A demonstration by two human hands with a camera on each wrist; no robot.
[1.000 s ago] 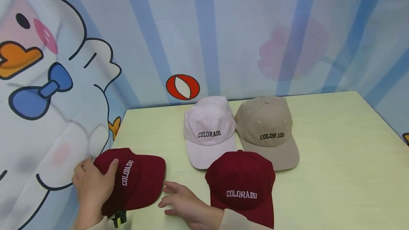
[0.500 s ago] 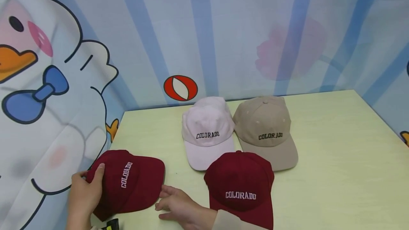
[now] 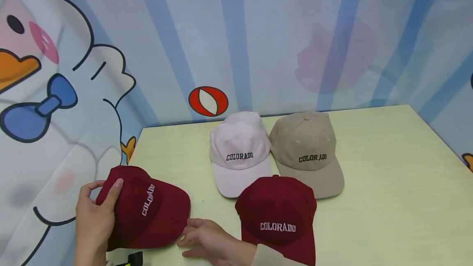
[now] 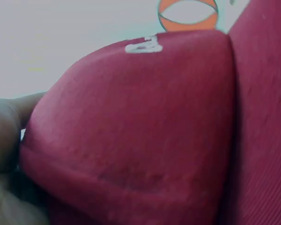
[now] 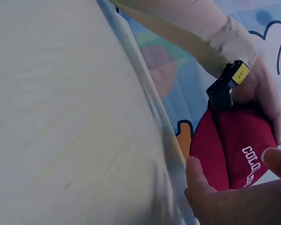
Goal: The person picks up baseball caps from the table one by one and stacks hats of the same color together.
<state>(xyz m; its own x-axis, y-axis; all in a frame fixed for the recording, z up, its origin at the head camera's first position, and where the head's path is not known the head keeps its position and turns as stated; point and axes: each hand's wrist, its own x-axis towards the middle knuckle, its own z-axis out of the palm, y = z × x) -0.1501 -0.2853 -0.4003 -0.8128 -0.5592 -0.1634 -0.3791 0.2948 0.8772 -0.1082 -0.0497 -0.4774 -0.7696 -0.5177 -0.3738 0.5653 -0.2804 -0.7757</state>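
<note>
My left hand [image 3: 95, 218] grips the crown of a dark red baseball cap [image 3: 167, 212] at the table's left side, thumb on top and fingers behind. White COLORADO lettering runs up the front, and the brim points right. In the left wrist view the crown [image 4: 131, 122] fills most of the picture, fingers [image 4: 4, 136] at its left edge. My right hand [image 3: 212, 239] is at the brim's lower right corner, fingers loosely extended and fingertips right at the edge. From the right wrist, the cap [image 5: 229, 145] shows beyond the spread thumb and fingers.
A second dark red cap [image 3: 277, 208] lies right of my right hand, partly behind the forearm. Beyond it sit a pale pinkish-white cap [image 3: 240, 143] and a beige cap [image 3: 304, 143], side by side. Printed cloth [image 3: 273, 44] rises behind the pale yellow table [image 3: 388, 184].
The left hand's grip has shifted toward the cap's back edge, and the crown has tilted up slightly. The right fingertips have come in against the brim corner. The other caps have stayed put.
</note>
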